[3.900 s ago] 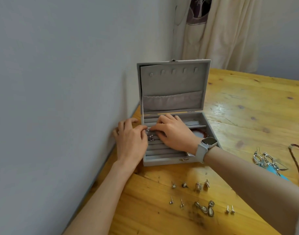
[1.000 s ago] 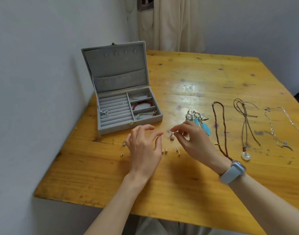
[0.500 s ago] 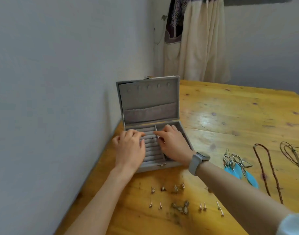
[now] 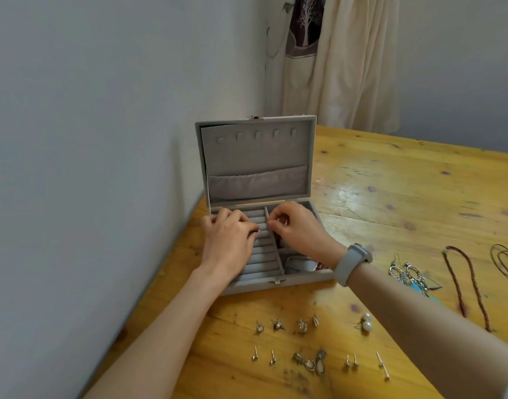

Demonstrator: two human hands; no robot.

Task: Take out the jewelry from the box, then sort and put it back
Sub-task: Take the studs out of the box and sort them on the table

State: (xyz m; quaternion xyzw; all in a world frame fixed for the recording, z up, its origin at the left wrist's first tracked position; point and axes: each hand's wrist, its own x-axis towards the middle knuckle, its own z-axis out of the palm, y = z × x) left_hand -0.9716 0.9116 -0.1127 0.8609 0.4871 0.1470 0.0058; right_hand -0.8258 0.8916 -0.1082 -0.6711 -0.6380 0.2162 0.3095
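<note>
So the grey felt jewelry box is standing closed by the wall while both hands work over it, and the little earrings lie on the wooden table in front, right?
Not quite: the grey felt jewelry box is open, its lid upright, as the head view shows. Both the left hand and right hand do work over its ring rolls, and the little earrings lie on the wooden table in front.

I can't find any words, numbers or brand names to read here. The grey jewelry box [image 4: 255, 156] has none on it, and the watch [image 4: 351, 264] on my right wrist shows only its band
</note>
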